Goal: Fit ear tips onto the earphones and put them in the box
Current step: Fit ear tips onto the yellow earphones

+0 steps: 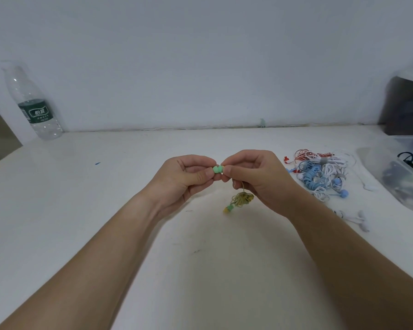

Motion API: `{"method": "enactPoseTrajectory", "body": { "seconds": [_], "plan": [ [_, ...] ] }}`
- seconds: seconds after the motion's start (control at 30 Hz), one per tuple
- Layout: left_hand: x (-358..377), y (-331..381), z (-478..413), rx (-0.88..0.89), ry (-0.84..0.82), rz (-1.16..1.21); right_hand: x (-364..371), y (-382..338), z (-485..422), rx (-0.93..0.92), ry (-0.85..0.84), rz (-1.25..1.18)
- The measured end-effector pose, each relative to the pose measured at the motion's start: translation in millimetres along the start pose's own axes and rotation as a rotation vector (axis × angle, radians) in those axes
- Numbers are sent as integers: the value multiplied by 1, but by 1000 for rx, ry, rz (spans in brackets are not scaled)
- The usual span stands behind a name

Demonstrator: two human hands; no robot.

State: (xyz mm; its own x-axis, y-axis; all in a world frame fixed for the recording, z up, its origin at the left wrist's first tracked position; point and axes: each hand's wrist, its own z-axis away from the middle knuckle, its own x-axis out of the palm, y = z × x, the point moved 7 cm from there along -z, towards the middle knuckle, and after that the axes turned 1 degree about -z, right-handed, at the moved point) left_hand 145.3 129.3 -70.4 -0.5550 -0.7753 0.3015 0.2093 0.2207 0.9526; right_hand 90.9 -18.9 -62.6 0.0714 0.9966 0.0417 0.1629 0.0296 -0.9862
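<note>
A single wide-angle camera is riding on the person's head, looking forward and down across the white tabletop (81, 210) toward the grey wall (200, 55) at its far edge. It is sitting close above the work, with the left hand (186, 177) and right hand (255, 177) filling mid-frame and both forearms running in from the bottom corners. Its wide lens is taking in the green-labelled clear plastic water bottle (34, 103) at far left and the translucent plastic box (370, 163) at far right.
</note>
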Motion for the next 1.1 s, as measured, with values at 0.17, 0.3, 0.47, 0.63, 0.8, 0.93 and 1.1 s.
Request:
{"method": "enactPoseTrajectory", "body": {
  "seconds": [0.17, 0.3, 0.47, 0.63, 0.8, 0.93, 1.1],
  "plan": [
    [0, -1, 1, -12, 3, -8, 1, -4, 1, -18, -24, 53],
    [0, -2, 2, -24, -1, -14, 0, -6, 1, -23, -43, 93],
    [2, -1, 2, -25, -10, 3, 0, -5, 2, 11, -67, 21],
    [1, -2, 2, -24, -7, -17, -1, -4, 1, 12, -77, 61],
    [0, -3, 2, -14, -2, -122, -1, -6, 2, -19, -92, 170],
    [1, 0, 2, 19, -9, -109, -2, -2, 2, 28, -71, 76],
    [2, 1, 2, 46, -19, -71, -1, 0, 2, 35, -57, -12]
  ]
}}
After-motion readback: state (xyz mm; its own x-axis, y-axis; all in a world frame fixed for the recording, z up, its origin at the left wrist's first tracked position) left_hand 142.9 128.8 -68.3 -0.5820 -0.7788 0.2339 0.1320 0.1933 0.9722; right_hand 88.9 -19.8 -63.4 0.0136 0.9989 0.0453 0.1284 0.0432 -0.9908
